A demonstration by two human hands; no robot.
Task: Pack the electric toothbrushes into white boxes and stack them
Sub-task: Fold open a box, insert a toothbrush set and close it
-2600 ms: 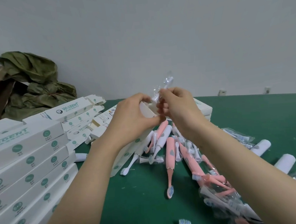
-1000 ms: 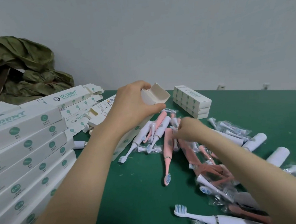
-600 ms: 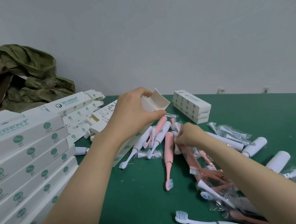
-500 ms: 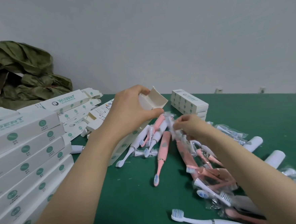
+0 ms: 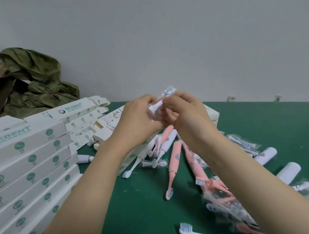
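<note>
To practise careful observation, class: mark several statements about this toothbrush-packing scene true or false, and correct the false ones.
1. The right hand pinches a plastic-wrapped brush head. True.
2. The left hand is empty. False: it holds a white box.
3. The table is red. False: it is green.
4. A stack of white boxes lies at the left. True.
5. Every toothbrush on the table is white. False: some are pink, like this pink toothbrush.

A plastic-wrapped brush head (image 5: 164,98) stands nearly upright, pinched between the left hand (image 5: 137,123) and right hand (image 5: 188,114), above a loose pile of pink and white electric toothbrushes (image 5: 173,161); closed white boxes (image 5: 30,162) with green dots sit stacked high at the left.
</note>
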